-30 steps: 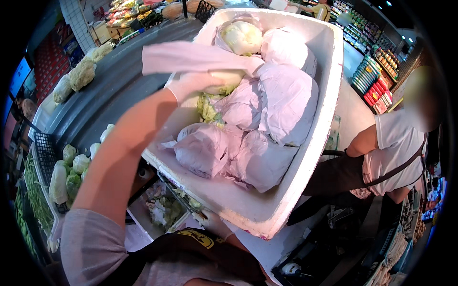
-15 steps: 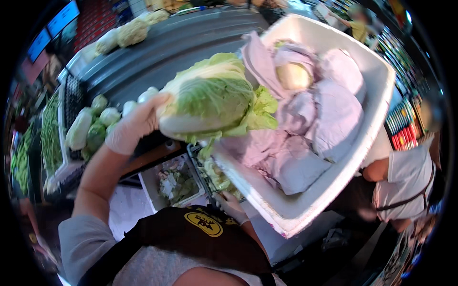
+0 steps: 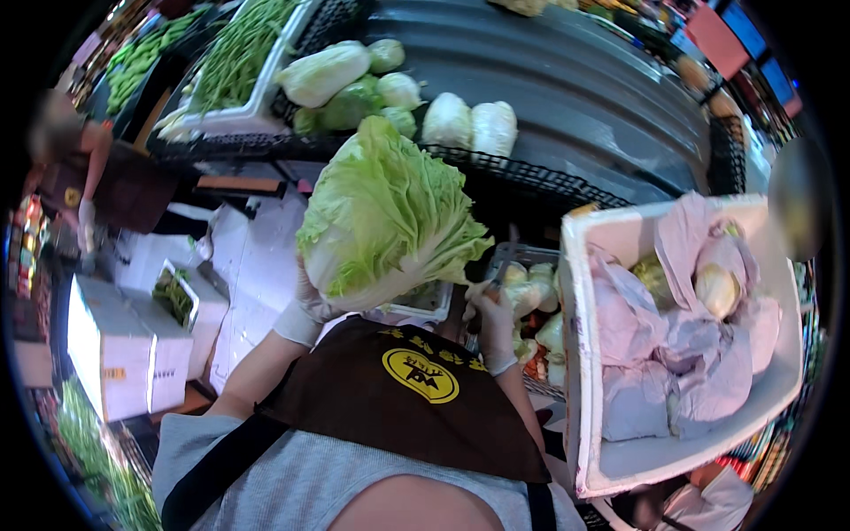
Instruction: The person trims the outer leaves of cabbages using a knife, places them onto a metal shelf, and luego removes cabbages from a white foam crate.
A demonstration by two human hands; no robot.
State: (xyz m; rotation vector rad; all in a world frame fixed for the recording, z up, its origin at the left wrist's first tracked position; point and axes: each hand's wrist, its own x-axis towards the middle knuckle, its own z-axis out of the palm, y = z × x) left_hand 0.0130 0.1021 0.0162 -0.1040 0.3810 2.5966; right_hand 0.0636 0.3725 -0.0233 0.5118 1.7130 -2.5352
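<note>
Produce-market aisle, dark ridged display counter (image 3: 567,97) at twelve o'clock with pale cabbages (image 3: 469,124) lined along its black mesh edge. Since a moment ago, swung away from the white foam crate (image 3: 575,354), now off at three o'clock with its pink-paper-wrapped heads (image 3: 673,354); cabbage (image 3: 385,217) lifted clear of it and brought to centre, right above the brown apron (image 3: 407,398). Reads as one head picked out and now in position for working on. Left hand (image 3: 310,301), in a thin pale glove, cupped under the cabbage at its seven o'clock side, fingers closed against the white base. Right hand (image 3: 491,323), also gloved, at the cabbage's four o'clock, closed round a slim dark handle, probably a knife (image 3: 482,310); blade not clear. Cabbage itself unwrapped, loose crinkled light-green outer leaves flaring upward, pale thick ribs below. Another person (image 3: 97,186) at nine o'clock beside white boxes (image 3: 124,345).
</note>
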